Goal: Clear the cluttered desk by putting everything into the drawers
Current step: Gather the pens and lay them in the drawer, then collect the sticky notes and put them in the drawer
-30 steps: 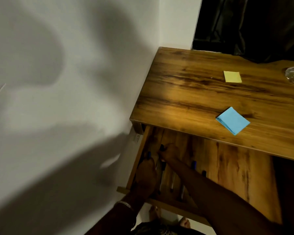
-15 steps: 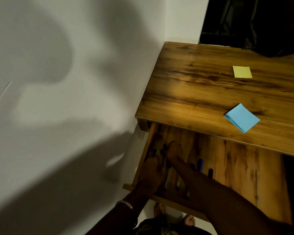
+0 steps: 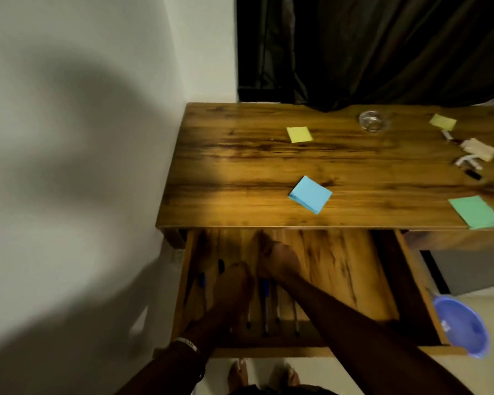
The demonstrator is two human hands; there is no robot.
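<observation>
The wooden desk (image 3: 240,166) has its left drawer (image 3: 340,280) pulled out below the front edge. Both my hands are inside it. My left hand (image 3: 234,283) lies over a row of several pens (image 3: 265,303) at the drawer's left side, fingers pointing toward the back. My right hand (image 3: 280,260) rests just to its right on the drawer floor, fingers stretched forward, and I see nothing in it. On the desk top lie a yellow sticky pad (image 3: 299,134), a blue pad (image 3: 311,194), a green pad (image 3: 476,215) and a yellow-green pad (image 3: 443,122).
A small glass dish (image 3: 373,121) stands at the back of the desk. Markers (image 3: 468,163) and a beige bundle (image 3: 479,149) lie at the far right. A blue plastic bowl (image 3: 462,326) sits right of the drawer. A white wall runs along the left; a dark curtain hangs behind.
The view has swung right, showing more of the desk top and the blue bowl. Both hands stay in the drawer; the right hand now lies a little right of the pens.
</observation>
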